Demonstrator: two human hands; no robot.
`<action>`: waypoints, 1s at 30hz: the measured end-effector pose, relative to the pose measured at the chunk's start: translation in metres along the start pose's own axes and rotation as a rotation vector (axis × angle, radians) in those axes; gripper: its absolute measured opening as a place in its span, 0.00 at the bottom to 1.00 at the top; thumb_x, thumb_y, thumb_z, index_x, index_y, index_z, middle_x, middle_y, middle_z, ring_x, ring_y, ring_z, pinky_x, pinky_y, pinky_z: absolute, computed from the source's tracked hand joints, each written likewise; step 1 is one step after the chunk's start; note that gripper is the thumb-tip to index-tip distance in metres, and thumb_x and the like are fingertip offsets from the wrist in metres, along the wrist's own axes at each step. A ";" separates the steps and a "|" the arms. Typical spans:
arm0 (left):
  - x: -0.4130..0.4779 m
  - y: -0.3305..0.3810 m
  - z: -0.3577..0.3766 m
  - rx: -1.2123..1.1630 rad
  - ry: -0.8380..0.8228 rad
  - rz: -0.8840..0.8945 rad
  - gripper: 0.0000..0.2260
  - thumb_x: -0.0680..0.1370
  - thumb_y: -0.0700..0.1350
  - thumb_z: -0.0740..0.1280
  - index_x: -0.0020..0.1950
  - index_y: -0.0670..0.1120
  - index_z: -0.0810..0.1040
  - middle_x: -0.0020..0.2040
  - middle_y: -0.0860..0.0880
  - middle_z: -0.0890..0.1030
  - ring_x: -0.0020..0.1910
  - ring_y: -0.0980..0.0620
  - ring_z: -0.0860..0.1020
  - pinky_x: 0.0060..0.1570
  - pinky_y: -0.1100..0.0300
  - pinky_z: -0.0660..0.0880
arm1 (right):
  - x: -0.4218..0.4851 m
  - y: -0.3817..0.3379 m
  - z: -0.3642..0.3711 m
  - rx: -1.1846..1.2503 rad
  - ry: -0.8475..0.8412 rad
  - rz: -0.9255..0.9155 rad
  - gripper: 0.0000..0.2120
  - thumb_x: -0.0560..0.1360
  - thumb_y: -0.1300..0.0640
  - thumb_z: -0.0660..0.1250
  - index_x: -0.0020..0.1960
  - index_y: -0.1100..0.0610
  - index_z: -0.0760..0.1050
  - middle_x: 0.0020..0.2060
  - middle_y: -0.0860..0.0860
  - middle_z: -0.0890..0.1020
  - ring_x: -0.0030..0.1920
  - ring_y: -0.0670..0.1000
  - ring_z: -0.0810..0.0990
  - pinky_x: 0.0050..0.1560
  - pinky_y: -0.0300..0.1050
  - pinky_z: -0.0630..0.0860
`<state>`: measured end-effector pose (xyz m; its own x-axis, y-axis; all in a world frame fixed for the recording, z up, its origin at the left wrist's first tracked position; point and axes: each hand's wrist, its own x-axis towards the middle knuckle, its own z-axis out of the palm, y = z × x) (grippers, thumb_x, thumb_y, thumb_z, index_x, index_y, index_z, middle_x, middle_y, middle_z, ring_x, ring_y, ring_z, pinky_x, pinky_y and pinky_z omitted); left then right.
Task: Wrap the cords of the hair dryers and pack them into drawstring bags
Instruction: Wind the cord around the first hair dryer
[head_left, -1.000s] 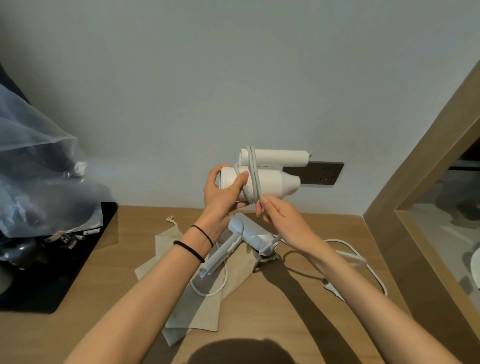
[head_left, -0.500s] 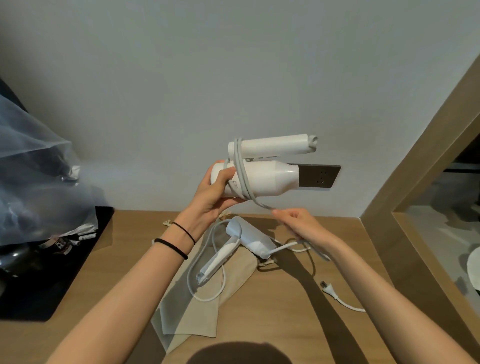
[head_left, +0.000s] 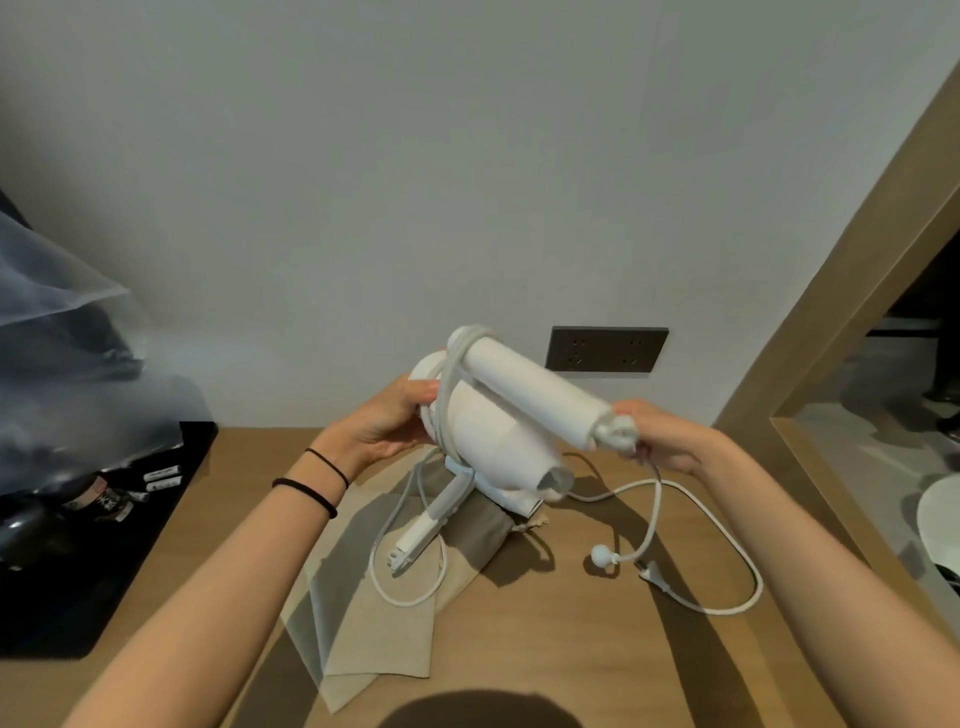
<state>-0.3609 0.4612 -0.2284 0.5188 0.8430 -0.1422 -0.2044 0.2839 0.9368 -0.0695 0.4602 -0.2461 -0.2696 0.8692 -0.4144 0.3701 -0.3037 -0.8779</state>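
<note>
the person holds the white hair dryer (head_left: 501, 428) up over the table (head_left: 571, 660), tilted so the nozzle points down and toward them. the left hand (head_left: 382, 428) has its fingers curled round the rear of the body, thumb on top, which steadies it and seems to keep the turns of cord (head_left: 448, 395) from slipping off the hinge. the right hand (head_left: 662, 439) is closed over the tip of the folded handle, clamping a bunch of cord there. my guess is that this keeps the wrap tight while the loose tail gets dealt with. that tail drops from the right hand to a round plug (head_left: 601, 559), though from here i can't tell if it hangs or touches the wood.

the second hair dryer (head_left: 434, 512) lies under the hands on the beige drawstring bags (head_left: 374, 623), its own cord looping across the table, so nothing is packed yet.

half a second ago the dryer sat higher and level, nozzle to the right, and the right hand was below it drawing cord out. now that hand has come up to the handle's end, the dryer has swung round, and much less cord runs free.
</note>
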 end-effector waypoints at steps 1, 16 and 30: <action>0.001 -0.002 0.001 0.040 -0.046 0.011 0.38 0.49 0.49 0.81 0.57 0.47 0.74 0.44 0.50 0.84 0.43 0.52 0.83 0.39 0.56 0.81 | 0.001 -0.003 0.001 -0.004 0.004 -0.008 0.16 0.64 0.46 0.77 0.39 0.58 0.79 0.33 0.55 0.70 0.31 0.48 0.64 0.31 0.41 0.57; 0.013 -0.011 0.005 0.551 0.085 0.002 0.17 0.72 0.38 0.72 0.54 0.56 0.76 0.54 0.53 0.75 0.46 0.54 0.78 0.37 0.58 0.81 | -0.014 -0.061 0.017 -0.361 0.128 -0.147 0.12 0.77 0.52 0.65 0.45 0.55 0.85 0.24 0.44 0.66 0.28 0.45 0.60 0.28 0.37 0.58; 0.024 -0.046 -0.002 0.595 0.463 0.136 0.18 0.66 0.43 0.76 0.52 0.56 0.76 0.48 0.58 0.77 0.50 0.49 0.77 0.46 0.43 0.80 | -0.012 -0.064 0.037 -0.586 0.223 -0.263 0.15 0.78 0.54 0.61 0.41 0.56 0.84 0.24 0.49 0.70 0.30 0.49 0.66 0.33 0.43 0.63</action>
<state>-0.3409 0.4696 -0.2755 0.0939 0.9955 -0.0095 0.3081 -0.0200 0.9512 -0.1225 0.4546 -0.1936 -0.2501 0.9640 -0.0908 0.7550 0.1354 -0.6416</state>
